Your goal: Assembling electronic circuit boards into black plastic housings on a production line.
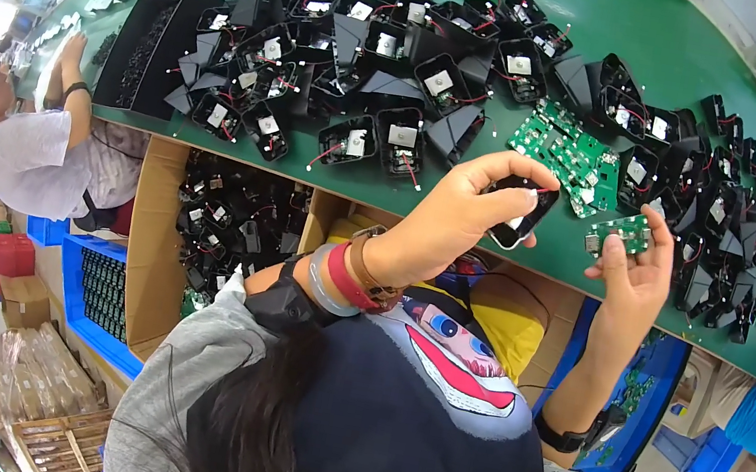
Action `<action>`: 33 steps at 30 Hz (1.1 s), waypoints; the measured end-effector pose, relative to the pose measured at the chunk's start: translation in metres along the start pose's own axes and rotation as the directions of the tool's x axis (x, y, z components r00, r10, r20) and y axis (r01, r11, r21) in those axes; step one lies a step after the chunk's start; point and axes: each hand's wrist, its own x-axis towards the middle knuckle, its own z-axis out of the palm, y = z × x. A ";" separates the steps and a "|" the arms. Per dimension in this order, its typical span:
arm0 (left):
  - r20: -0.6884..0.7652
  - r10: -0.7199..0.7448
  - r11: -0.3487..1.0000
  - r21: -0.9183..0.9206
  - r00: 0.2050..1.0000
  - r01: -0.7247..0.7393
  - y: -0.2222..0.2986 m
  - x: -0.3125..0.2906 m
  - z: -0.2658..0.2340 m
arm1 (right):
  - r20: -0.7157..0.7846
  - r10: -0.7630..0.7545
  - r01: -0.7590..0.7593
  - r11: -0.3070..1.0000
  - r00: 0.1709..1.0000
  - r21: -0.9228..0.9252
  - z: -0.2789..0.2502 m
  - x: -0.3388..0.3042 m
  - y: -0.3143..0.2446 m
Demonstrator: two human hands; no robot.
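Over the front edge of the green table, my left hand (pixel 486 195) grips a small black plastic housing (pixel 534 225) with a whitish part inside; my fingers hide much of it. To its right, my right hand (pixel 637 272) pinches a green circuit board (pixel 619 235) between thumb and fingers, apart from the housing. Just beyond my hands lies a pile of loose green circuit boards (pixel 569 158). Many similar black housings with red wires and pale blocks inside, such as this open housing (pixel 402 139), spread across the table (pixel 629 17).
A black bin (pixel 144 43) of small dark parts stands at the left. Below the table edge are a cardboard box (pixel 151 247) of housings, a blue crate (pixel 74 268) of boards and a blue tray (pixel 607 458). Another person (pixel 51 138) works at the far left.
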 end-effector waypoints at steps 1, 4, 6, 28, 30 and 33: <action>0.007 -0.007 1.000 -0.001 1.000 0.007 -0.001 0.001 0.002 | -0.009 0.003 -0.003 1.000 1.000 -0.003 0.001 -0.002 -0.009; 0.009 0.103 0.990 0.097 0.995 -0.104 -0.004 0.005 0.004 | 0.047 -0.033 0.025 0.986 0.998 0.167 0.022 -0.005 -0.029; 0.006 0.150 0.977 0.154 0.989 -0.149 -0.007 0.007 0.005 | 0.071 -0.024 0.008 0.974 0.997 0.226 0.030 -0.006 -0.031; 0.043 0.396 0.882 0.260 0.917 -0.393 -0.011 0.000 0.011 | 0.028 0.078 -0.082 0.970 0.997 0.230 0.051 -0.013 -0.016; 0.096 0.352 0.914 0.181 0.931 -0.364 -0.013 0.000 0.013 | -0.015 0.064 -0.058 0.968 0.998 0.244 0.057 -0.011 -0.011; 0.067 0.417 0.847 0.333 0.906 -0.414 -0.017 0.004 0.012 | -0.003 -0.044 0.045 0.995 0.999 0.089 0.062 -0.010 -0.009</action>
